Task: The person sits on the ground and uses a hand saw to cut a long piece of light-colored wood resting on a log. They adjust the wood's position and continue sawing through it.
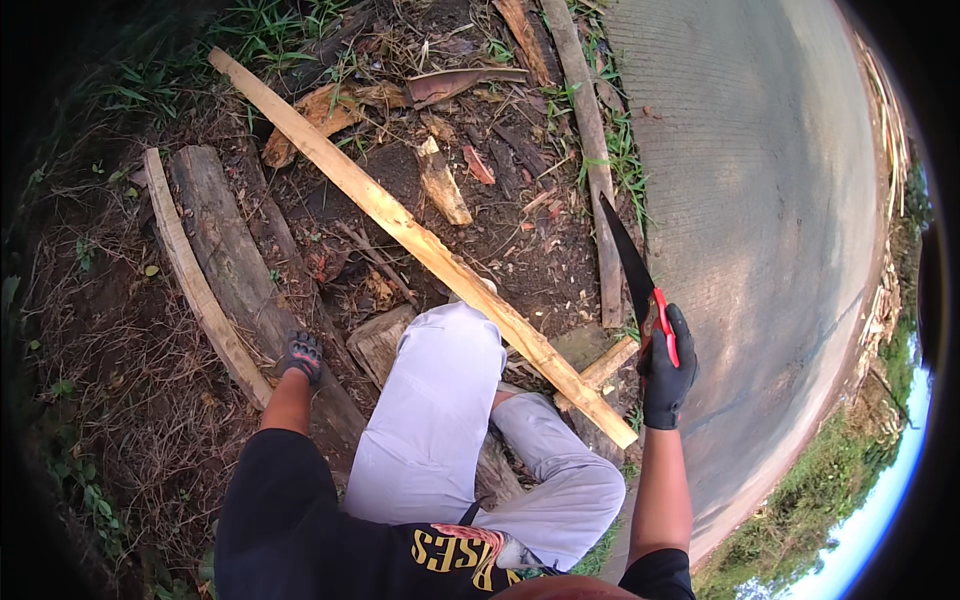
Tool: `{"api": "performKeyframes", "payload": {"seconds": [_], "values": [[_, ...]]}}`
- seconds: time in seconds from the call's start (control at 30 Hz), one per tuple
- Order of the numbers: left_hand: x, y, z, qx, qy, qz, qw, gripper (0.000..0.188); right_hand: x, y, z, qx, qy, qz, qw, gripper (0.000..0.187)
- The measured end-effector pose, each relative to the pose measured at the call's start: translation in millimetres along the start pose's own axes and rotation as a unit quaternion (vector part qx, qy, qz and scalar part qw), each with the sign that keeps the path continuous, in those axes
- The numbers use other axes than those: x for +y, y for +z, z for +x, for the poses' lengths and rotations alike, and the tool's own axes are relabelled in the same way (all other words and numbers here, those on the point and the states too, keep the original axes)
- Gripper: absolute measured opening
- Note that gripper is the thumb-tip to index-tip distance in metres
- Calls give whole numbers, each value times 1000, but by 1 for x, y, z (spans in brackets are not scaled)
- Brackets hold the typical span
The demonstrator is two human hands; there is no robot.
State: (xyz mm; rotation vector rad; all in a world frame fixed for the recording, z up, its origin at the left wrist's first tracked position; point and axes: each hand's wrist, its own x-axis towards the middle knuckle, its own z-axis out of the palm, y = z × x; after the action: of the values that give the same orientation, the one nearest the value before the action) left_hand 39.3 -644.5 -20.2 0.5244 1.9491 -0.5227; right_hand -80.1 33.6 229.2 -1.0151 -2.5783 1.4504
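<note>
Nearest the camera is the black shirt point(330, 540), behind both hands, with pale trousers point(430, 410) folded between them in a low sit or squat. The gloved right hand point(668, 368) is wrapped round the red-and-black handle of a saw point(630, 260), its dark blade pointing forward and clear of the wood, perhaps so that its teeth touch nothing. The gloved left hand point(302, 358) is at a weathered log point(225, 240), probably for balance; whether its fingers grip or merely rest, I cannot tell. Between the hands, a long pale plank point(400, 225) slants from far ahead of the left hand to just left of the right wrist. Its near end lies across a short wood piece point(608, 362), which seems to prop it up. Beyond the left hand's outer side lies a pale slat point(195, 270); right of the right hand runs a concrete road point(760, 230).
</note>
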Motion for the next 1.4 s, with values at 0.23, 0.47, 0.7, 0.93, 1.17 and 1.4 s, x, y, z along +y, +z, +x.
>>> {"api": "performKeyframes", "payload": {"seconds": [0.23, 0.47, 0.7, 0.93, 1.17, 1.4], "values": [[84, -214, 10, -139, -77, -327, 931, 54, -79, -111, -81, -55, 94, -20, 994, 47], [-8, -382, -124, -118, -24, -255, 960, 58, -147, -153, -133, -81, 128, -108, 983, 48], [-74, -466, -183, 53, 88, -321, 941, 58, -234, -202, -97, 31, -11, -97, 995, 44], [-75, -369, -196, 166, 81, -328, 926, 48, -284, -249, -34, 87, -30, -163, 982, 42], [-37, -208, -325, 80, -89, -517, 848, 58, -326, -259, 37, -58, -26, -283, 957, 47], [103, -211, -536, -15, -366, -809, 460, 58, -410, -161, 216, -291, -206, -454, 817, 41]]}}
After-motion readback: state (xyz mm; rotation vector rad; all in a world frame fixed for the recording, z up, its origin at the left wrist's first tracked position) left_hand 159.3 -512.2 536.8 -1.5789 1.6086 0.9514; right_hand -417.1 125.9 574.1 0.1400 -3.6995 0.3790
